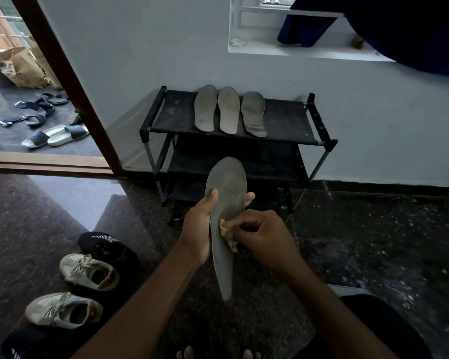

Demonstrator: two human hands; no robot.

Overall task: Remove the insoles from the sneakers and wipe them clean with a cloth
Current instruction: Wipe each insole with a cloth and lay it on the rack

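Grey insole (227, 193) is looking light and pliable; your left grip (197, 229) is clasping its midsection while your right grip (267, 237) is pinching the cloth (227, 233).

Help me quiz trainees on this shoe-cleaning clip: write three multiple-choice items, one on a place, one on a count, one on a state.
1. Where do the three loose insoles lie?
A. on the top shelf of the black rack
B. inside the white sneakers
C. on the window sill

2. How many insoles show in all?
A. two
B. four
C. six

3. What is the right hand doing?
A. hanging idle
B. pressing a tan cloth to the held insole
C. tying a lace

Answers:
1 A: they lie side by side on the rack's top shelf.
2 B: three on the rack, plus one gripped by the left hand.
3 B: its fingers pinch the cloth against the insole.
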